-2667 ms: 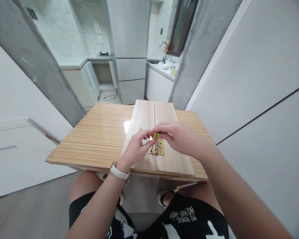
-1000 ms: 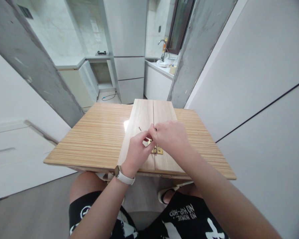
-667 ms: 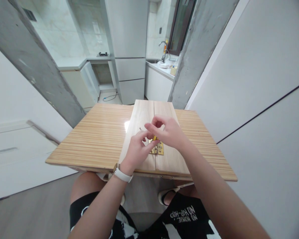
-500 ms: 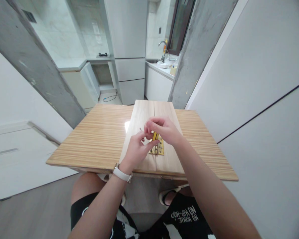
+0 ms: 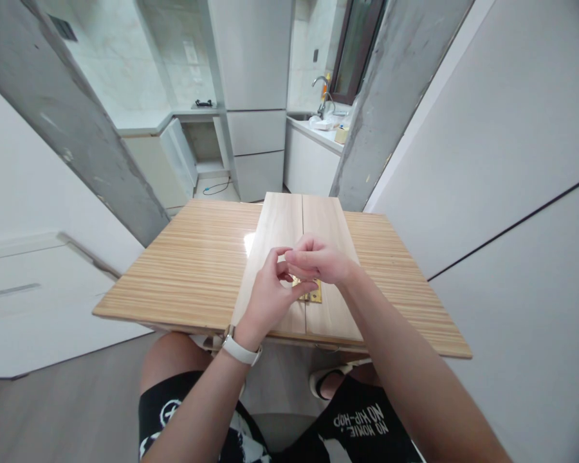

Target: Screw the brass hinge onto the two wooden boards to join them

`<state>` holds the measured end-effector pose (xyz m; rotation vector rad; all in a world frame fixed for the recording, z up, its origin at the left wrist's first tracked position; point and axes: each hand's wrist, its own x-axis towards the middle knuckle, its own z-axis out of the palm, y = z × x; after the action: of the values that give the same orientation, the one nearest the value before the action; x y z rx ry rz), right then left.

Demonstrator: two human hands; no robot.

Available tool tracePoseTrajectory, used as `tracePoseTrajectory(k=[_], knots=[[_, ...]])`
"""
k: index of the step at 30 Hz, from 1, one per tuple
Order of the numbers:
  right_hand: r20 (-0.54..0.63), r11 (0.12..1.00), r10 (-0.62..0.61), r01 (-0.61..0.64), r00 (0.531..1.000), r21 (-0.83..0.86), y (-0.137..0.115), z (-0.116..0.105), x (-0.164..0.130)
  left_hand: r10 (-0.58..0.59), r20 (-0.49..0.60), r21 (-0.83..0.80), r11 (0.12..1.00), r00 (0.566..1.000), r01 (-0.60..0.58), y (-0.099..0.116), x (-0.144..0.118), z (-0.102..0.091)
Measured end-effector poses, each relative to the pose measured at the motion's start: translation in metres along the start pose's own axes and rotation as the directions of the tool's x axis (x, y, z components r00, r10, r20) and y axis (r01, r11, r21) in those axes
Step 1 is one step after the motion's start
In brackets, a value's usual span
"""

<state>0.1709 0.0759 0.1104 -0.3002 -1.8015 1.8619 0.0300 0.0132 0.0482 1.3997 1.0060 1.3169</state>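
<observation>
My left hand [image 5: 276,287] hovers over the pale boards, thumb and index finger apart and the other fingers curled, with nothing visible between them. The left thumb reaches across a brass hinge [image 5: 314,296], which straddles the seam of two pale wooden boards [image 5: 278,218] laid side by side. Beside it, my right hand [image 5: 321,260] is closed, its fingertips meeting the left fingers above the hinge. Whatever the right fingers hold is hidden behind them. Part of the hinge is covered by both hands.
Under the boards stands a wood-grain table [image 5: 197,257], its front edge close to my knees. White panels [image 5: 521,128] flank the table. Farther back are a fridge [image 5: 258,128], a counter with a sink [image 5: 302,118] and an open cabinet [image 5: 202,141].
A yellow piece visible between my hands earlier is now out of sight. My right hand has turned and closed more, while the left thumb and index finger have spread apart.
</observation>
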Motion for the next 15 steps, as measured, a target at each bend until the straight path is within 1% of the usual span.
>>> tracePoseTrajectory(k=[3,7,11,15], knots=[[-0.076,0.997,0.022,-0.016,0.997,0.081,0.001,-0.005,-0.002,-0.028,0.074,-0.015,0.999,0.997,0.029,0.003,0.001,-0.006],[-0.222,0.991,0.025,0.005,0.975,0.136,0.003,-0.006,-0.002,-0.026,0.110,0.047,0.999,0.994,0.021,0.004,0.006,-0.018],[-0.337,0.993,0.011,0.030,0.941,0.117,0.006,0.005,0.002,0.010,0.179,0.107,0.994,0.984,-0.029,0.003,0.008,-0.021],[-0.477,0.999,0.002,0.024,0.879,0.048,0.009,0.020,0.008,0.024,0.172,0.119,0.992,0.985,-0.045,-0.003,0.008,-0.018]])
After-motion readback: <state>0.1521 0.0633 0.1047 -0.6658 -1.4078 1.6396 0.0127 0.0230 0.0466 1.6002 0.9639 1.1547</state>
